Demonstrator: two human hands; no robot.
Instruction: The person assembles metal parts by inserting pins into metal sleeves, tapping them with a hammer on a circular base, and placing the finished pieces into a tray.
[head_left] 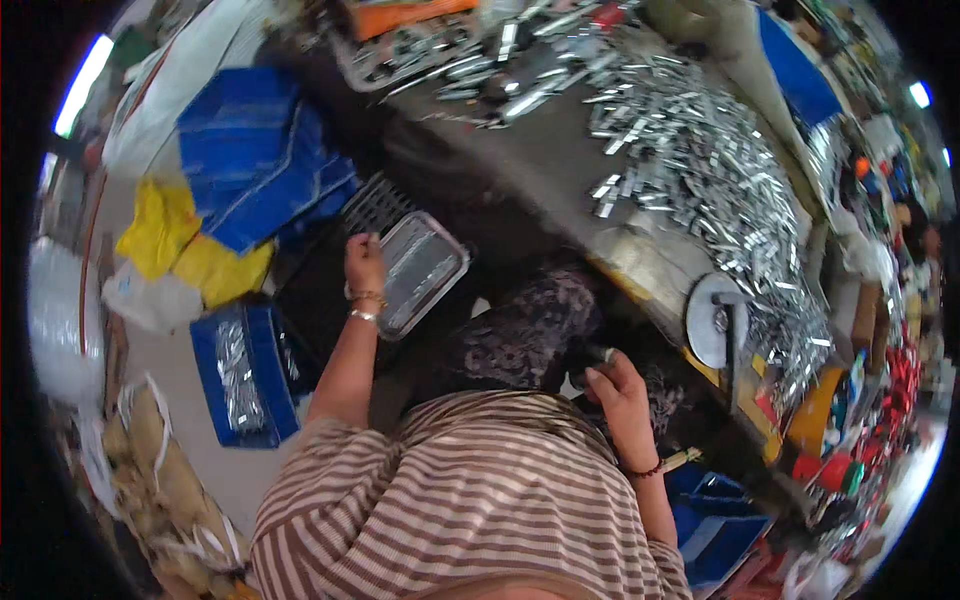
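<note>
A shallow tray with a pale rim [462,262] is tilted in front of me, left of my knees. Rows of small silvery metal pieces [418,262] lie in it. My left hand [366,264] has its fingers closed at the tray's left edge. Over my patterned trouser leg [520,335], beside the workbench edge, my right hand [616,384] is closed, with thumb and fingers together. Something small and dark shows near those fingertips, too unclear to name.
A workbench [560,150] on the right carries a big heap of shiny metal pieces [700,150] and a round white disc [708,322]. Blue bins [245,150] are piled at the far left. Another blue bin [208,372] holds metal strips. Yellow bags [160,228] lie alongside.
</note>
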